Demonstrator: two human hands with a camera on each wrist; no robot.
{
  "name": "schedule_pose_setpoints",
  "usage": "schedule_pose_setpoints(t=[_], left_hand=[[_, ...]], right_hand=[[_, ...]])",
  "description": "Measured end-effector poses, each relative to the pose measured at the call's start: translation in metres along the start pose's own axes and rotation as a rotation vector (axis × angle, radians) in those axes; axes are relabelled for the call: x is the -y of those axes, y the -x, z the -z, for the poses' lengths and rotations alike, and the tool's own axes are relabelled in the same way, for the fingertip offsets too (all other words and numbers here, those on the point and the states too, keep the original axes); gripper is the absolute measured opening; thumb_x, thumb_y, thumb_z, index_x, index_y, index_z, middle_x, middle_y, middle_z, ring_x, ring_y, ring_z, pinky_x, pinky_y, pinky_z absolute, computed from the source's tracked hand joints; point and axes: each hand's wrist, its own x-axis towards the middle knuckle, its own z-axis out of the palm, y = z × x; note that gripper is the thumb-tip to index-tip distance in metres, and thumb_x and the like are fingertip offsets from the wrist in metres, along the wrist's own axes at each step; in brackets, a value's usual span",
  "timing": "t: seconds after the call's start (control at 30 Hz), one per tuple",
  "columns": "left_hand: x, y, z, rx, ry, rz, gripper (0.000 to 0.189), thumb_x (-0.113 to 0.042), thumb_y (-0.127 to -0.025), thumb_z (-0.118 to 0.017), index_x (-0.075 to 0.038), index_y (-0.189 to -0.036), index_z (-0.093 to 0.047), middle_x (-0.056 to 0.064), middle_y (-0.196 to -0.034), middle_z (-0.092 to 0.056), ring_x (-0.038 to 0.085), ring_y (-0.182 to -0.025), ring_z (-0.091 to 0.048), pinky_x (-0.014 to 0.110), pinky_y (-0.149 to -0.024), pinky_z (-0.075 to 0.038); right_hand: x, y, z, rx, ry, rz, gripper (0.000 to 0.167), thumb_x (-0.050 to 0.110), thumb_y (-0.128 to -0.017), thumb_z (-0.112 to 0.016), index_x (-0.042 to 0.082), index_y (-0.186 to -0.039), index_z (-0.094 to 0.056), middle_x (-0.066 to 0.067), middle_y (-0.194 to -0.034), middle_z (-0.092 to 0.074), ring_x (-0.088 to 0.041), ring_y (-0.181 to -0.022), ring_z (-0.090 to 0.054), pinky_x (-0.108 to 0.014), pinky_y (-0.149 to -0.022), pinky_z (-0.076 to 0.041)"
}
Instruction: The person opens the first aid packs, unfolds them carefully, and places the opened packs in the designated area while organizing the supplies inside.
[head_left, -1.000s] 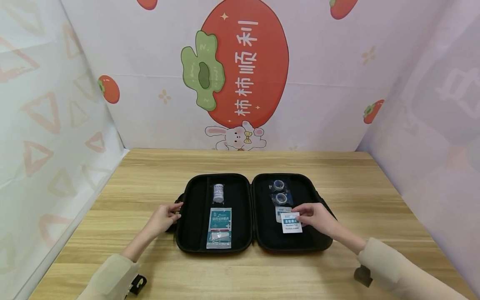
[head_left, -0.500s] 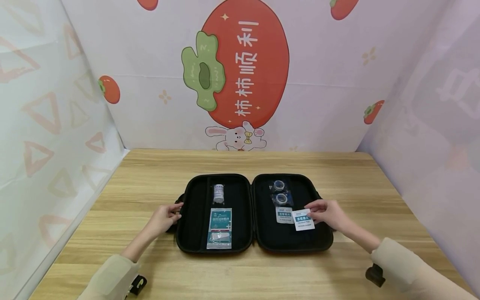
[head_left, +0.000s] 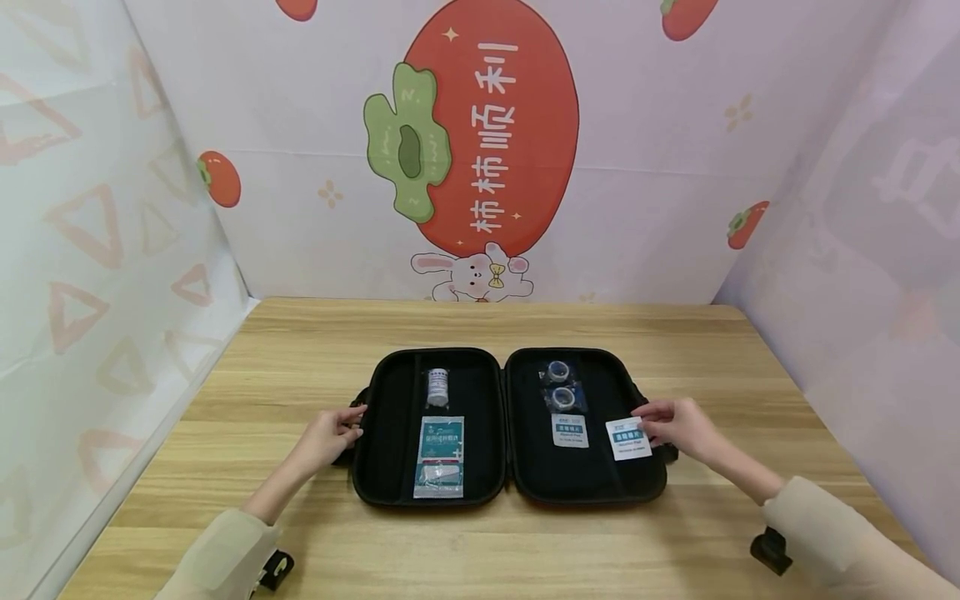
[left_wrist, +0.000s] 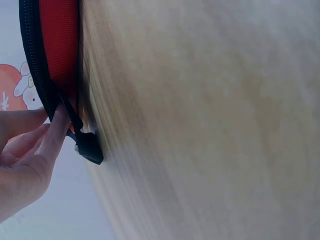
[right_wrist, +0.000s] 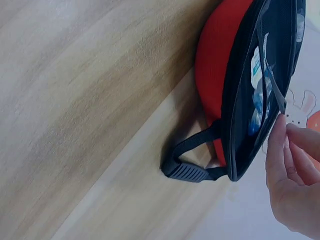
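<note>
A black-lined zip case (head_left: 468, 467) lies open flat on the table, its outside red (left_wrist: 60, 45) in the left wrist view. My left hand (head_left: 330, 433) pinches the rim at the case's left side, near a zip pull (left_wrist: 90, 147). Over the right half, my right hand (head_left: 681, 429) holds a white and blue alcohol pad sachet (head_left: 628, 439) between thumb and fingertips. A second alcohol pad sachet (head_left: 571, 431) lies to its left inside the case. Behind that one are two wrapped tape rolls (head_left: 557, 371).
In the left half sit a small white bottle (head_left: 437, 388) and a green packet (head_left: 440, 458). A carry handle (right_wrist: 187, 171) sticks out from the case's right side. The wooden table (head_left: 480, 550) runs back to a printed backdrop (head_left: 645, 225).
My right hand has moved right with the sachet, from overlapping the other sachet to near the case's right rim. My left hand has stayed at the left rim.
</note>
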Motion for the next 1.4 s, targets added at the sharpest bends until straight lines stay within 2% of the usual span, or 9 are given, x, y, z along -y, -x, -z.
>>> schedule_pose_setpoints(t=[0.23,0.6,0.7,0.87,0.93,1.03,1.1,1.4], left_hand=[[0.000,0.000,0.000,-0.001,0.002,0.004,0.040,0.009,-0.082,-0.052,0.013,-0.122,-0.045,0.028,-0.103,-0.056,0.024,-0.077,-0.061,0.028,-0.059,-0.050],[-0.001,0.000,0.000,0.004,0.009,0.019,0.041,0.008,-0.083,-0.051,0.012,-0.123,-0.044,0.028,-0.105,-0.056,0.024,-0.079,-0.061,0.028,-0.059,-0.050],[0.000,0.000,0.000,0.004,0.011,0.023,0.041,0.008,-0.083,-0.052,0.012,-0.123,-0.044,0.028,-0.105,-0.056,0.024,-0.079,-0.061,0.028,-0.059,-0.050],[0.000,0.000,0.000,0.002,0.013,0.018,0.041,0.009,-0.083,-0.051,0.012,-0.123,-0.044,0.028,-0.105,-0.056,0.024,-0.078,-0.061,0.028,-0.059,-0.050],[0.000,0.000,0.000,0.003,0.012,0.018,0.041,0.009,-0.083,-0.051,0.012,-0.123,-0.044,0.028,-0.105,-0.056,0.024,-0.079,-0.061,0.029,-0.059,-0.050],[-0.001,0.000,0.000,0.003,0.010,0.023,0.041,0.009,-0.083,-0.051,0.012,-0.123,-0.044,0.028,-0.105,-0.056,0.025,-0.079,-0.061,0.029,-0.060,-0.050],[-0.001,0.000,0.000,0.004,0.008,0.023,0.041,0.009,-0.083,-0.051,0.012,-0.123,-0.044,0.028,-0.105,-0.056,0.025,-0.079,-0.061,0.029,-0.060,-0.050],[-0.001,0.000,0.000,0.004,0.010,0.020,0.040,0.009,-0.083,-0.051,0.012,-0.122,-0.045,0.028,-0.104,-0.056,0.024,-0.078,-0.061,0.028,-0.060,-0.050]], right_hand=[[-0.004,0.000,0.004,0.022,0.048,-0.033,0.023,-0.007,-0.080,-0.053,-0.020,-0.099,-0.056,-0.023,-0.084,-0.063,-0.021,-0.070,-0.061,-0.029,-0.056,-0.052],[-0.011,-0.001,0.003,0.093,0.048,-0.010,0.019,-0.009,-0.078,-0.054,-0.021,-0.092,-0.057,-0.024,-0.081,-0.062,-0.022,-0.066,-0.062,-0.028,-0.054,-0.052],[-0.014,-0.002,0.001,0.119,0.018,0.010,0.018,-0.008,-0.078,-0.055,-0.021,-0.091,-0.057,-0.023,-0.079,-0.062,-0.018,-0.063,-0.062,-0.028,-0.054,-0.052],[-0.027,-0.005,-0.002,0.193,-0.103,0.082,0.018,-0.001,-0.079,-0.058,-0.015,-0.090,-0.061,-0.014,-0.074,-0.064,-0.012,-0.060,-0.061,-0.027,-0.053,-0.052],[-0.029,-0.006,-0.004,0.219,-0.129,0.073,0.019,0.001,-0.080,-0.059,-0.014,-0.090,-0.061,-0.011,-0.074,-0.064,-0.011,-0.061,-0.060,-0.028,-0.054,-0.052],[-0.025,-0.006,-0.009,0.237,-0.139,0.025,0.020,0.000,-0.080,-0.057,-0.016,-0.093,-0.060,-0.014,-0.077,-0.064,-0.012,-0.062,-0.060,-0.028,-0.056,-0.052],[-0.017,-0.005,-0.014,0.227,-0.123,-0.038,0.022,-0.003,-0.080,-0.055,-0.020,-0.094,-0.057,-0.018,-0.078,-0.063,-0.013,-0.063,-0.060,-0.030,-0.057,-0.053],[-0.018,-0.008,-0.032,0.221,-0.205,-0.126,0.023,-0.009,-0.081,-0.051,-0.027,-0.097,-0.050,-0.021,-0.079,-0.063,-0.014,-0.063,-0.061,-0.032,-0.060,-0.053]])
